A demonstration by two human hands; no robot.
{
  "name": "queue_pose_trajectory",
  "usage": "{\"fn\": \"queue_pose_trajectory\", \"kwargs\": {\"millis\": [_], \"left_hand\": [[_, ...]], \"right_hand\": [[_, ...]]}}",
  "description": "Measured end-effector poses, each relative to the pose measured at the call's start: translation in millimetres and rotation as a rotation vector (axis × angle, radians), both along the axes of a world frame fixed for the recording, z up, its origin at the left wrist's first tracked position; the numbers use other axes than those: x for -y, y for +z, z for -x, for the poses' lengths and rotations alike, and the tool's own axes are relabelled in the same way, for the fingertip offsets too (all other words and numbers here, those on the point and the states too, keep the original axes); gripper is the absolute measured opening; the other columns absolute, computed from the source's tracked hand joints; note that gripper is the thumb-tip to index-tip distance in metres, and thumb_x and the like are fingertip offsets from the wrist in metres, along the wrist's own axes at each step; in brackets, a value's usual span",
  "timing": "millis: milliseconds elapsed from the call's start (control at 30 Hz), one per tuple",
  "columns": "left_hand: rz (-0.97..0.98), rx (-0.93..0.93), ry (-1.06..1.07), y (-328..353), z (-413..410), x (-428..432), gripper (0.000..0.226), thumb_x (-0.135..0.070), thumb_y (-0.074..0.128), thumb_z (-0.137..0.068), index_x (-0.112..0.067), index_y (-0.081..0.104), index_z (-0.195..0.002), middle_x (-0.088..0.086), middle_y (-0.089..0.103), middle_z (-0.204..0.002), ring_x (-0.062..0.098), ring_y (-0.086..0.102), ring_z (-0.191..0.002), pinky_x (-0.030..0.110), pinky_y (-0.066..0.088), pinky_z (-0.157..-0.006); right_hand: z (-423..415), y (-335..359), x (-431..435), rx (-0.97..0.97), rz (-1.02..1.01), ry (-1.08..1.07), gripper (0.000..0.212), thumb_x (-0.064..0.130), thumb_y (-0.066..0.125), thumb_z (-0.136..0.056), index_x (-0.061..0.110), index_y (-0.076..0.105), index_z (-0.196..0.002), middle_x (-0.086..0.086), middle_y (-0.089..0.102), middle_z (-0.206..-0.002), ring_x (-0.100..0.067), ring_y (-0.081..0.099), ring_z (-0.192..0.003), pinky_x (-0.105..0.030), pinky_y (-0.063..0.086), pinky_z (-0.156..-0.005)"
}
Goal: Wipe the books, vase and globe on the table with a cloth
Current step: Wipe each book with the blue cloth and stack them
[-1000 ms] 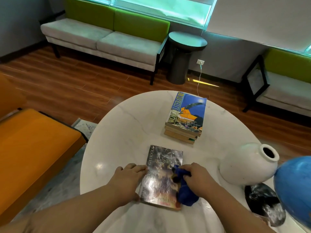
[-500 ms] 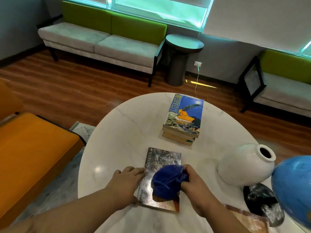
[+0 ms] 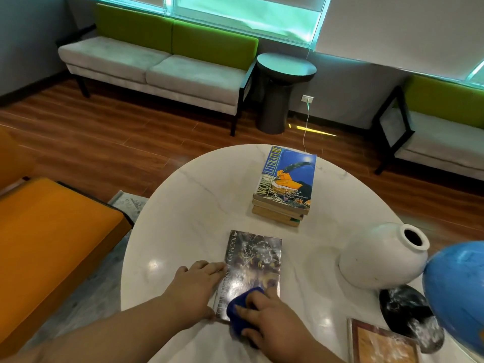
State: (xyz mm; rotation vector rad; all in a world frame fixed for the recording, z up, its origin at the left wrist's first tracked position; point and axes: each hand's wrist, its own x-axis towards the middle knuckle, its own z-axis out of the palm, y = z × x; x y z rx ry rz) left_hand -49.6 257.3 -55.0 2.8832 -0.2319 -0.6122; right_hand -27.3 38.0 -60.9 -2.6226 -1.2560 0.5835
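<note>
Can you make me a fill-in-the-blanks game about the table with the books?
The right hand holds a ____ cloth on the dark book.
The left hand presses that book's ____ edge.
The white vase sits next to the blue ____.
The stack's top book says World ____.
Missing words: blue; left; globe; Literature.

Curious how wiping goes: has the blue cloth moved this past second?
Yes. The cloth slid left across the book, from its right edge to its near edge.
</note>
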Motion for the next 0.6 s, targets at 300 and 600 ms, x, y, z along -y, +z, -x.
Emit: {"fn": "queue_pose_trajectory", "kwargs": {"millis": [300, 600], "left_hand": [[-0.011, -0.01, 0.012, -1.7, 0.7, -0.6, 0.099, -0.049, 0.07, -0.078, -0.032, 0.008, -0.153, -0.018, 0.006, -0.159, 0.015, 0.013, -0.144, 0.04, 0.024, -0.11], [0.025, 0.007, 0.015, -1.8, -0.7, -2.4, 0.094, -0.056, 0.066, -0.078, -0.033, 0.014, -0.152, -0.017, 0.012, -0.158, 0.014, 0.016, -0.143, 0.041, 0.027, -0.109]], "right_hand": [[-10.9, 2.8, -1.6, -0.013, -0.001, -0.241, 0.045, 0.034, 0.044, -0.097, 0.035, 0.042, -0.142, 0.011, 0.028, -0.143, -0.02, 0.034, -0.118, -0.025, 0.035, -0.103], [-22.1, 13.2, -14.4, 0.052, 0.116, -0.262, 0.047, 0.031, 0.042, -0.096, 0.034, 0.037, -0.143, 0.007, 0.025, -0.148, -0.027, 0.035, -0.12, -0.035, 0.044, -0.096]]}}
